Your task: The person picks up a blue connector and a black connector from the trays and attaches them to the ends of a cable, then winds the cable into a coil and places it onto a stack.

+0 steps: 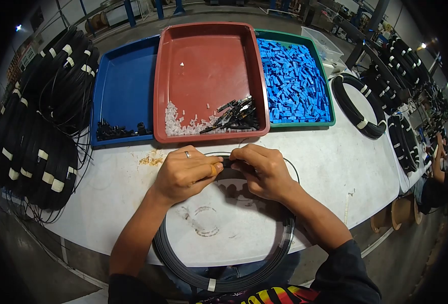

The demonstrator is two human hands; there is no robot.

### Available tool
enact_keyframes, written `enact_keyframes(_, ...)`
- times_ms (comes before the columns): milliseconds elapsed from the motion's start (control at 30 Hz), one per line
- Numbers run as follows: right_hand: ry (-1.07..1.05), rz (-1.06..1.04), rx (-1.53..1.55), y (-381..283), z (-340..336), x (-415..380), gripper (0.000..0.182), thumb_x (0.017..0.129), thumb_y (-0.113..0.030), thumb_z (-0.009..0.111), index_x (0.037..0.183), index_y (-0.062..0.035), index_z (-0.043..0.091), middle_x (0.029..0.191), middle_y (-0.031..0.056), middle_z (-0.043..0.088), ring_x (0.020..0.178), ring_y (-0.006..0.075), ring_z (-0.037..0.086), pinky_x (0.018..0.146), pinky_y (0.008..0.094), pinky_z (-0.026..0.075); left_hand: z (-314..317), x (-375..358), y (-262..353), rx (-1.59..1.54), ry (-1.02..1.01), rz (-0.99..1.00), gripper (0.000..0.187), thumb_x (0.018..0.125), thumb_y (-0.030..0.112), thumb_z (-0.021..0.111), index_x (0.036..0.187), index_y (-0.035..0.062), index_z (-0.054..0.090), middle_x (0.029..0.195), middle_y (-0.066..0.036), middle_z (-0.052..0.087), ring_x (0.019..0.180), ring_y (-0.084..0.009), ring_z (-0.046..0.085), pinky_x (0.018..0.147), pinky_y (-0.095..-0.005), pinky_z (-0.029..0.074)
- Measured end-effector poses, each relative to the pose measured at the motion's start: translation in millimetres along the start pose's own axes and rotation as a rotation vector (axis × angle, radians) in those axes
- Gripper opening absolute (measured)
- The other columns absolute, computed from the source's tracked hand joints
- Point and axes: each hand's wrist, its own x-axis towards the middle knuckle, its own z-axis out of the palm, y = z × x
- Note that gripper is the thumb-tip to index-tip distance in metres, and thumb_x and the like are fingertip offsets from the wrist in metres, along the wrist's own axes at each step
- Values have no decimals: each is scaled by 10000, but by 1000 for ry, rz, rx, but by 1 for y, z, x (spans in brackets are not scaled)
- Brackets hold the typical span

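Observation:
A coil of black cable (pixel 171 256) lies at the table's near edge, its lower part over my lap, with a white tape band at the bottom. My left hand (pixel 187 172), with a ring on one finger, is closed at the coil's far side. Its fingertips pinch the dark cable there, and something yellowish shows at the thumb. Close beside it on the right, my right hand (pixel 262 169) is also closed on the cable. The fingertips of both hands nearly meet. Whatever small part lies between them is hidden.
Beyond my hands stand a blue tray (pixel 125 91) with black parts, a red tray (pixel 209 61) with clear and black pieces, and a green tray (pixel 330 109) full of blue pieces. Cable coils (pixel 36 152) are stacked left; more coils (pixel 358 104) lie right. A person's arm shows far right.

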Motion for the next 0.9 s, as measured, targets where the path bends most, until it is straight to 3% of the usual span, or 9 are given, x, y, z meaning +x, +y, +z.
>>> enact_keyframes(167, 6, -41, -67, -4, -4, 0, 301, 739, 63, 763, 1018, -23, 687, 897, 126, 696, 760, 301, 709, 651, 367, 566, 1, 0, 2, 11, 11, -18, 120, 739, 24, 842, 764, 40, 726, 840, -78, 769, 685, -204, 700, 632, -317, 540)
enact_keyframes(367, -17, -51, -5, 4, 1, -1, 345, 673, 45, 724, 1001, -51, 681, 970, 83, 692, 779, 308, 699, 646, 384, 571, 2, 0, 2, 16, 2, 26, 116, 743, 28, 838, 812, 36, 746, 862, -88, 772, 690, -205, 705, 641, -313, 554)
enact_keyframes(467, -13, 62, 44, -11, -5, 5, 314, 700, 97, 745, 993, -13, 716, 983, 127, 706, 865, 303, 721, 705, 364, 583, 1, 0, 1, 14, 18, 9, 120, 741, 29, 834, 826, 36, 750, 872, -91, 773, 697, -206, 709, 645, -312, 557)
enact_keyframes(900, 21, 54, 65, -9, -5, 4, 284, 724, 65, 779, 997, -4, 732, 1029, 119, 718, 919, 286, 728, 758, 353, 596, 0, 0, -1, 4, 4, 30, 177, 724, -7, 856, 873, 20, 763, 889, -123, 778, 659, -213, 698, 605, -306, 542)
